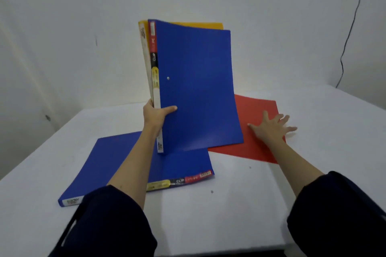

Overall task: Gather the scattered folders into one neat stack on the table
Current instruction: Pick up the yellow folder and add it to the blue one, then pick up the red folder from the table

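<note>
The left hand [157,113] holds two folders upright off the table [229,204], pinched near their spines: a blue folder [196,85] facing us with the thumb pressed across its cover, and a yellow folder [200,25] behind it, where the other fingers are hidden. The grip sits low on the spine side, so most of both folders stands above and to the right of the thumb, and the blue cover already bows a little at the top.

The right hand [271,127] lies flat with fingers spread wide on a red folder [257,115], which rests on the table. It grasps nothing; the palm only presses down. Below the left forearm a second blue folder [129,165] lies flat, its corner seemingly just over the red one's near edge.

The risk, as I judge it, is the upright pair. Held by one corner, the yellow one could slip out from behind the fingers or the covers could flop open. Sliding the red folder under a flat palm might also fail on the smooth tabletop, or drag and skew the flat blue folder it touches.
</note>
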